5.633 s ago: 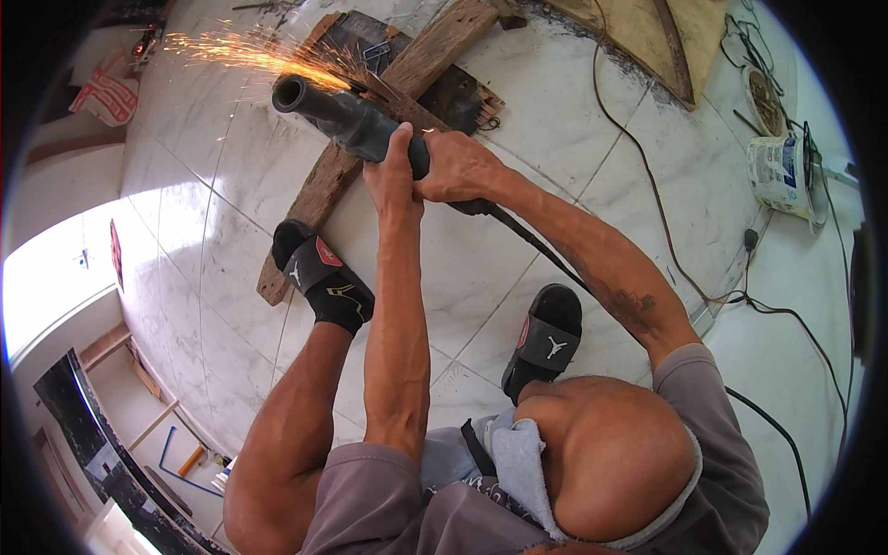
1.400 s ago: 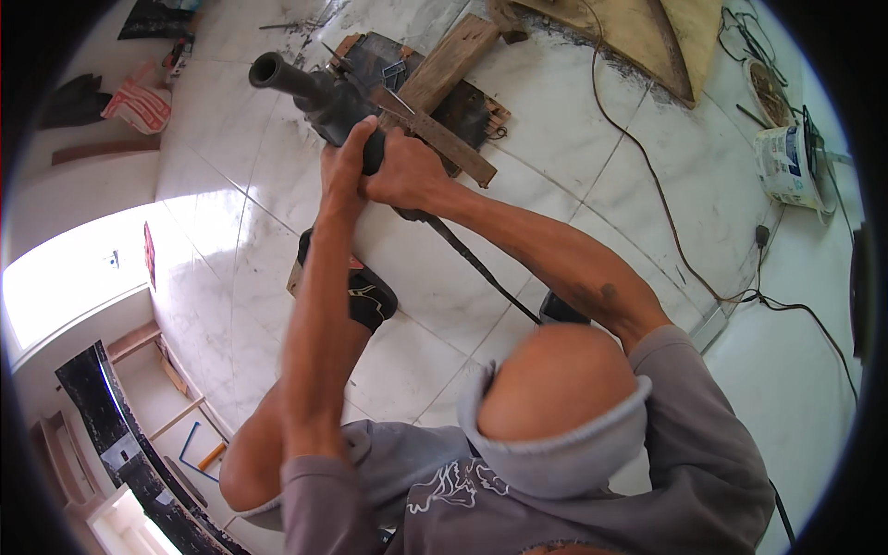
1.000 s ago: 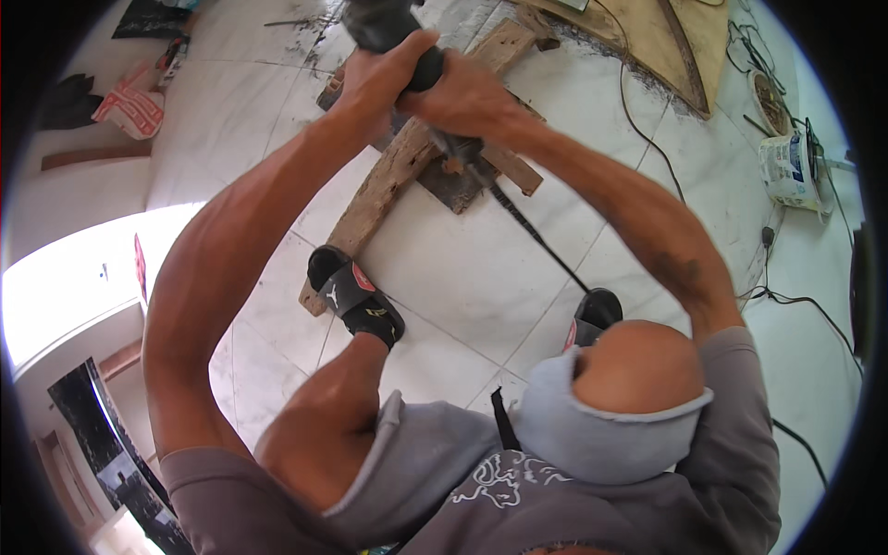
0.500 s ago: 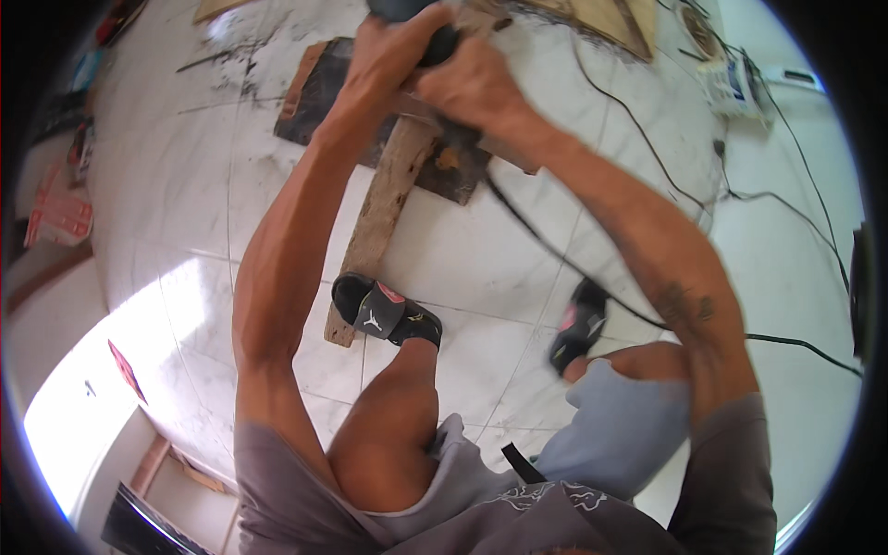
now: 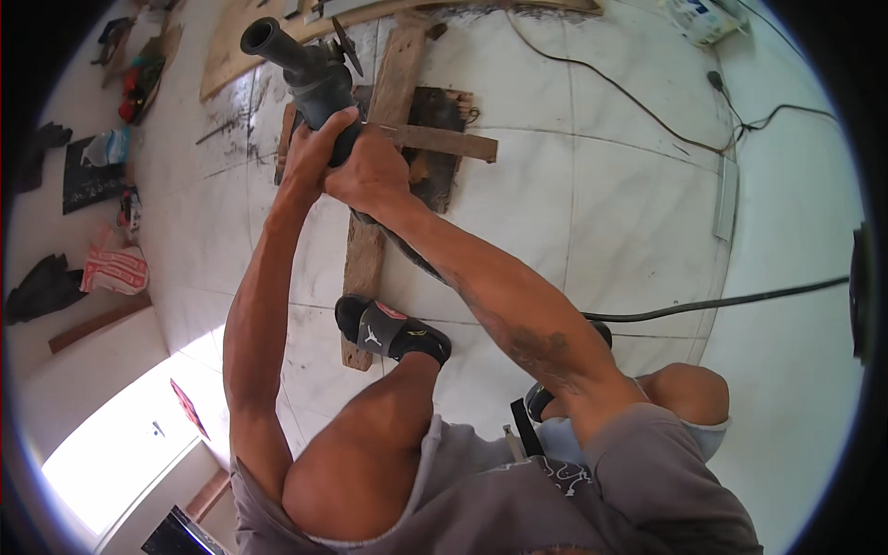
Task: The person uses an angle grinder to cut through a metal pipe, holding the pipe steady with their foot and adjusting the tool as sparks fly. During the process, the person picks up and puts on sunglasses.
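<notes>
An angle grinder (image 5: 321,91) is held up over the floor, its thin disc (image 5: 348,46) at the far end and its round side handle (image 5: 264,39) jutting to the upper left. My left hand (image 5: 307,157) wraps around the grinder's dark body from the left. Against it, my right hand (image 5: 372,169) is closed around the same body from the right. Below and right of the tool, a long rough wooden plank (image 5: 363,264) lies with a shorter wooden crosspiece (image 5: 449,141) over a dark board (image 5: 433,116). My slippered left foot (image 5: 388,328) rests on the plank's near end.
A black power cord (image 5: 712,304) runs right from under my right arm. A thinner brown cable (image 5: 615,83) crosses the tiled floor at upper right. Large plywood (image 5: 227,60) lies at the far left. A red-and-white bag (image 5: 116,264) and dark cloths sit along the left side.
Both hands have moved left and slightly down with the grinder, uncovering its disc and side handle. The crosspiece shows more fully. My view has shifted.
</notes>
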`<state>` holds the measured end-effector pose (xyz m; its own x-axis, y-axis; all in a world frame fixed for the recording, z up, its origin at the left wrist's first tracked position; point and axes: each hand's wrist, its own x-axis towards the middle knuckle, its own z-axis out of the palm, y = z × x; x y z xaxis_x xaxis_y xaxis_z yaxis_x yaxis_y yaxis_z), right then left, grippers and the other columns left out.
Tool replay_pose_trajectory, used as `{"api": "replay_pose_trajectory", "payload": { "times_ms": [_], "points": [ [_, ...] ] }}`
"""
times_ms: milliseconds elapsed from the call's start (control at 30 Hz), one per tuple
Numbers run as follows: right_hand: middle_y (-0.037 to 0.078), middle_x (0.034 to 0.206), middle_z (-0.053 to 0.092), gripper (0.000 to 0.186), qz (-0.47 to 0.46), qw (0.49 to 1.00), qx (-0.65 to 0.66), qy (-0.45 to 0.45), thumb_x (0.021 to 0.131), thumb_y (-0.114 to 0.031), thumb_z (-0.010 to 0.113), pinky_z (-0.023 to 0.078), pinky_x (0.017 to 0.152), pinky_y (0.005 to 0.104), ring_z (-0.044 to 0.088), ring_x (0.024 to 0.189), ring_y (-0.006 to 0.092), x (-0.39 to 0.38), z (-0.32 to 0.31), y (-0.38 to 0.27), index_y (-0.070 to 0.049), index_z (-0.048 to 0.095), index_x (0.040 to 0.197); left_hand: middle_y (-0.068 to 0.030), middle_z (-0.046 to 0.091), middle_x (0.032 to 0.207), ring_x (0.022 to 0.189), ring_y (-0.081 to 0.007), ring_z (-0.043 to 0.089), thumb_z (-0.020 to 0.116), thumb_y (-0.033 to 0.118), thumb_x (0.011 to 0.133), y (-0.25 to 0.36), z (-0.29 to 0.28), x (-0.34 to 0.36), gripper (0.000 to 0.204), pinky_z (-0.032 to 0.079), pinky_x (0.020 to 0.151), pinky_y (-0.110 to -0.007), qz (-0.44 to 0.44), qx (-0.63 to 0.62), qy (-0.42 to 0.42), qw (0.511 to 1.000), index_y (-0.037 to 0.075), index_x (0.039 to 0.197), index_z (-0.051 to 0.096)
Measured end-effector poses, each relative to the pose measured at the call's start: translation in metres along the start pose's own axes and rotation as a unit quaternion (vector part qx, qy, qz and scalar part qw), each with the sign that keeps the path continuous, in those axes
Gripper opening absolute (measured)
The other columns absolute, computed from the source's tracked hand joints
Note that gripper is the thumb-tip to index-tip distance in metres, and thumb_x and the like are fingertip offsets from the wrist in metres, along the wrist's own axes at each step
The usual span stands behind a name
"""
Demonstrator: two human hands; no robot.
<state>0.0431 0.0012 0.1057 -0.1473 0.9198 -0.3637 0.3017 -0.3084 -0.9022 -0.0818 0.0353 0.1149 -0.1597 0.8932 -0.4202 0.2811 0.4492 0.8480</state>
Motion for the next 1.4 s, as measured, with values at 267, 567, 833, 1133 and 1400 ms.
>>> {"api": "replay_pose_trajectory", "payload": {
  "times_ms": [267, 567, 833, 1133, 1400],
  "points": [
    [0.025, 0.099, 0.072, 0.054, -0.059, 0.998, 0.004, -0.007, 0.066, -0.034, 0.077, 0.057, 0.085, 0.0405, 0.072, 0.097, 0.0366, -0.026, -0.068, -0.039, 0.006, 0.068, 0.103, -0.0142, 0.067, 0.092, 0.088, -0.0274, 0.064, 0.06, 0.054, 0.093, -0.137, -0.068, -0.06, 0.06, 0.049, 0.079, -0.042, 0.067, 0.304, 0.032, 0.95, -0.003, 0.112, 0.062],
    [0.024, 0.096, 0.073, 0.053, -0.06, 0.998, -0.03, -0.005, 0.065, -0.038, 0.077, 0.058, 0.08, 0.0401, 0.073, 0.094, 0.0358, -0.029, -0.136, -0.003, 0.005, 0.073, 0.095, -0.0352, 0.055, 0.127, 0.121, -0.0472, 0.055, 0.079, 0.047, 0.079, -0.216, 0.027, -0.108, 0.106, 0.047, 0.1, -0.052, -0.05, 0.525, 0.033, 0.849, -0.009, 0.146, 0.02],
    [0.014, 0.076, 0.069, 0.042, -0.035, 0.999, 0.001, 0.005, 0.065, -0.03, 0.076, 0.055, 0.064, 0.0353, 0.069, 0.068, 0.0234, -0.043, -0.109, 0.043, 0.005, 0.069, 0.088, -0.0304, 0.062, 0.115, 0.106, -0.0459, 0.064, 0.082, 0.048, 0.073, -0.198, 0.033, -0.136, 0.102, 0.052, 0.09, -0.05, -0.082, 0.482, 0.014, 0.872, -0.012, 0.136, 0.029],
    [0.018, 0.088, 0.071, 0.051, -0.018, 0.995, -0.096, 0.025, 0.065, -0.034, 0.076, 0.055, 0.074, 0.037, 0.07, 0.081, 0.0276, -0.052, -0.03, 0.064, 0.006, 0.067, 0.095, -0.0301, 0.068, 0.096, 0.092, -0.0467, 0.068, 0.081, 0.06, 0.073, -0.205, 0.057, -0.139, 0.096, 0.054, 0.079, -0.05, -0.023, 0.382, 0.029, 0.923, -0.009, 0.124, 0.036],
    [0.02, 0.083, 0.071, 0.042, -0.064, 0.989, -0.127, 0.033, 0.066, -0.033, 0.076, 0.055, 0.074, 0.0371, 0.071, 0.078, 0.0284, -0.061, -0.022, 0.033, 0.002, 0.071, 0.088, -0.0224, 0.072, 0.09, 0.082, -0.0352, 0.072, 0.074, 0.05, 0.088, -0.201, -0.03, -0.125, 0.061, 0.055, 0.074, -0.043, 0.098, 0.326, -0.089, 0.936, -0.005, 0.107, 0.059]
  ]
}}
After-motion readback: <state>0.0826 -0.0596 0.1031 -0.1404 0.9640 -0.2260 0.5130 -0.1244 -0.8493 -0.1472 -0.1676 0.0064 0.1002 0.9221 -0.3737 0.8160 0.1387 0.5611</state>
